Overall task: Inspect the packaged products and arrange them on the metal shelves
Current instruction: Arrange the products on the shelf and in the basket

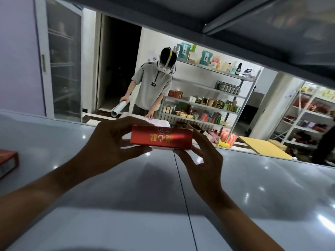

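Observation:
A red box with gold lettering (161, 137) hovers just above the grey metal shelf (126, 187). My left hand (108, 142) grips its left end, thumb underneath and fingers curled over the top. My right hand (203, 156) holds its right end from below and behind. The lettering reads upside down from here. Another red box (8, 160) lies on the shelf at the far left edge.
The underside of the shelf above (235, 19) hangs close overhead. Beyond the shelf a person (154, 84) stands holding a rolled paper, in front of stocked metal shelves (213, 98). More shelving (308, 115) stands at the right, with a yellow board (261, 146) on the floor.

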